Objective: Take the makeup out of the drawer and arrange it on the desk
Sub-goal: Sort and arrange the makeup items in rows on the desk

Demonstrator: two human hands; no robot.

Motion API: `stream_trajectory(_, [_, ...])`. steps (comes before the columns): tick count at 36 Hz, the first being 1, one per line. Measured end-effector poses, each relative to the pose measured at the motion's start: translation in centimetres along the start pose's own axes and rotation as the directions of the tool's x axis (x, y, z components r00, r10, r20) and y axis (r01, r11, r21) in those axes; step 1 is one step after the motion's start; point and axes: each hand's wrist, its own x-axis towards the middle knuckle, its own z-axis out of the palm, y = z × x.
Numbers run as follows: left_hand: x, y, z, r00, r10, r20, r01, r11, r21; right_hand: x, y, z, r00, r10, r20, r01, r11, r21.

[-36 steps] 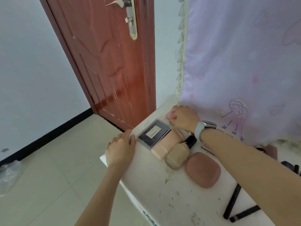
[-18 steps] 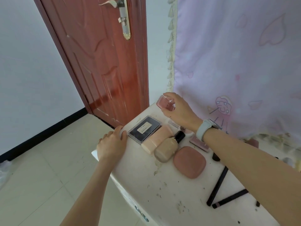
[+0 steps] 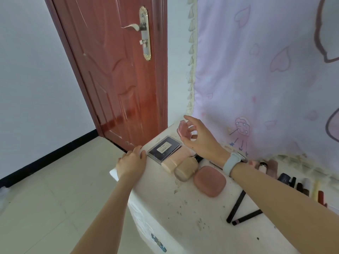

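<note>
My right hand (image 3: 199,138) holds a small pink compact (image 3: 184,131) between thumb and fingers, lifted and tilted over the far left corner of the white desk (image 3: 183,213). Its index finger is stretched out above the compact. My left hand (image 3: 131,163) rests on the desk's left edge, fingertips close to a black palette in a clear case (image 3: 164,149). In a row beside the palette lie a peach tube (image 3: 174,163), a beige foundation bottle (image 3: 186,170) and a rounded pink compact case (image 3: 210,181). Two black pencils (image 3: 236,206) lie crossed further right.
Several lipsticks and small bottles (image 3: 293,180) line the desk's back right under a pink curtain (image 3: 266,79). A red-brown door (image 3: 119,79) stands behind the desk's left corner. Tiled floor (image 3: 45,208) lies to the left. A drawer handle (image 3: 158,243) shows on the desk front.
My right hand picked the small pink compact up from the desk's far corner and raised it. The view shifted upward and my left hand stayed on the edge.
</note>
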Motion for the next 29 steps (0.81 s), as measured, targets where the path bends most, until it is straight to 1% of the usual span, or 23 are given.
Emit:
stream_trajectory(4, [-0.2,0.2,-0.2,1.000,-0.011,0.007,0.011,0.999,-0.051,-0.8,-0.7,0.4,0.999,-0.045,0.017,0.045,0.999,-0.012])
stream_trajectory(6, [-0.2,0.2,-0.5,0.999,-0.029,0.014,0.031,0.988,-0.150,-1.2,-1.0,0.5,0.996,-0.074,0.048,0.075,0.997,-0.034])
stream_trajectory(8, [-0.2,0.2,-1.2,0.999,-0.034,0.000,0.032,0.946,-0.323,-1.5,-1.3,0.5,0.993,-0.095,0.069,0.099,0.994,-0.053])
stream_trajectory(10, [-0.6,0.8,-2.1,0.998,-0.029,-0.059,-0.005,0.865,-0.501,-1.7,-1.7,0.4,0.992,-0.105,0.075,0.110,0.992,-0.061])
stream_trajectory(12, [-1.4,1.7,-3.3,0.996,-0.012,-0.091,-0.048,0.783,-0.621,-1.9,-2.0,0.4,0.989,-0.123,0.083,0.128,0.990,-0.055])
stream_trajectory(13, [-1.8,2.2,-4.0,0.998,0.001,-0.069,-0.049,0.721,-0.691,-2.0,-2.2,0.4,0.986,-0.136,0.094,0.141,0.989,-0.052])
stream_trajectory(14, [-2.3,2.8,-4.7,0.999,0.030,-0.017,-0.032,0.631,-0.775,-2.1,-2.5,0.5,0.983,-0.146,0.109,0.152,0.987,-0.054])
stream_trajectory(16, [-3.2,3.7,-6.0,0.981,0.151,0.122,0.045,0.438,-0.898,-2.3,-2.9,0.5,0.977,-0.162,0.137,0.173,0.982,-0.078])
stream_trajectory(17, [-3.5,4.0,-6.5,0.956,0.224,0.188,0.094,0.375,-0.922,-2.5,-3.1,0.6,0.975,-0.166,0.148,0.181,0.980,-0.089])
stream_trajectory(19, [-4.0,4.3,-7.1,0.890,0.348,0.296,0.193,0.300,-0.934,-2.7,-3.6,0.7,0.970,-0.177,0.166,0.193,0.978,-0.081])
stream_trajectory(21, [-4.5,4.6,-7.1,0.833,0.427,0.351,0.260,0.258,-0.930,-3.0,-3.9,0.8,0.963,-0.193,0.188,0.204,0.978,-0.046])
stream_trajectory(23, [-4.8,4.6,-7.2,0.806,0.461,0.371,0.329,0.172,-0.929,-3.2,-4.4,0.7,0.959,-0.195,0.206,0.207,0.977,-0.039])
stream_trajectory(25, [-5.3,4.8,-7.1,0.791,0.488,0.369,0.382,0.077,-0.921,-3.5,-4.8,0.5,0.960,-0.201,0.197,0.216,0.974,-0.061])
stream_trajectory(26, [-5.5,4.8,-7.1,0.792,0.490,0.363,0.392,0.047,-0.919,-3.7,-5.0,0.4,0.960,-0.208,0.186,0.226,0.971,-0.077])
stream_trajectory(29, [-6.3,5.3,-7.1,0.834,0.436,0.338,0.381,-0.010,-0.925,-4.5,-5.4,0.1,0.958,-0.243,0.152,0.264,0.955,-0.133])
